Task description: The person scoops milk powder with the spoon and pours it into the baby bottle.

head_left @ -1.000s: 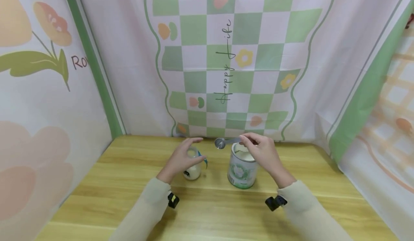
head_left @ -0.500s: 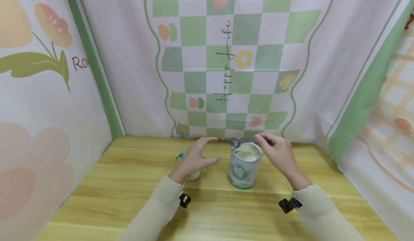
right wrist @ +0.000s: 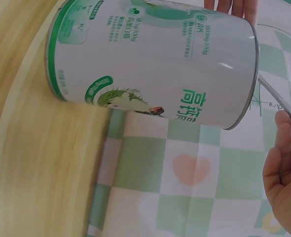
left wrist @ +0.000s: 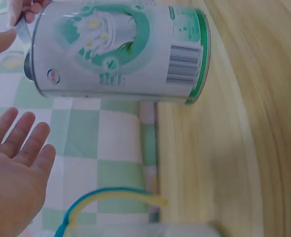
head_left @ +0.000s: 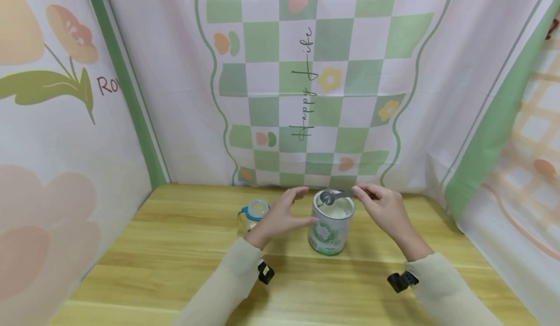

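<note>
Our right hand (head_left: 385, 208) pinches a spoon (head_left: 329, 197) over the can (head_left: 329, 229); our left hand (head_left: 282, 214), fingers relaxed and empty, hovers beside it.

I see both of my arms in long, pale beige sleeves of a soft, plain fabric, each ending at the wrist. My left hand (head_left: 280, 214) and right hand (head_left: 385, 208) are bare. A small black device is strapped under each wrist just beside the cuff; the left one shows a small yellow mark.
</note>
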A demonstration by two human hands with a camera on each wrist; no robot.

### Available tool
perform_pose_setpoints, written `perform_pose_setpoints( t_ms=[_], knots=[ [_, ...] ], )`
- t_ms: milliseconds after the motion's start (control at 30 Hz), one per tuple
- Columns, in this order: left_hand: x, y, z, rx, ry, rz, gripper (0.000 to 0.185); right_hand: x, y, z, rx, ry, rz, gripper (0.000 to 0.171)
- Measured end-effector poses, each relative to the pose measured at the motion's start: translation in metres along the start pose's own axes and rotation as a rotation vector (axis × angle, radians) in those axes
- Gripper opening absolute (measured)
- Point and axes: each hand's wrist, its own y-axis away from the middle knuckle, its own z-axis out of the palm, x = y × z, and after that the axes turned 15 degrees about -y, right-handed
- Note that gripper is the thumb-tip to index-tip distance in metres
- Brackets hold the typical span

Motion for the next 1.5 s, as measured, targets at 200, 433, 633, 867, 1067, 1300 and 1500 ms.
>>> perform_pose_setpoints(
  t_ms=[200,433,633,867,1067,1300,1500],
  knots=[
    [0.002,-0.005,0.011,-0.034,0.060,-0.064,0.093,0.004,0.001,-0.001,-0.018,0.021,-0.045,0.012],
    [0.009,-0.010,0.024,-0.064,0.134,-0.130,0.101,0.011,0.000,0.000,-0.064,0.086,-0.113,0.007],
    [0.013,-0.017,0.036,-0.065,0.213,-0.150,0.107,0.014,-0.003,0.004,-0.112,0.137,-0.189,0.003],
    [0.014,-0.019,0.043,-0.081,0.278,-0.192,0.109,0.018,-0.005,0.006,-0.161,0.150,-0.238,0.003],
    [0.012,-0.025,0.049,-0.073,0.327,-0.175,0.107,0.018,-0.007,0.007,-0.196,0.164,-0.257,0.005],
    [0.013,-0.029,0.053,-0.080,0.375,-0.174,0.107,0.019,-0.011,0.011,-0.249,0.192,-0.327,0.006],
    [0.013,-0.030,0.054,-0.079,0.386,-0.177,0.104,0.016,-0.014,0.015,-0.285,0.205,-0.396,0.009]
  ],
)
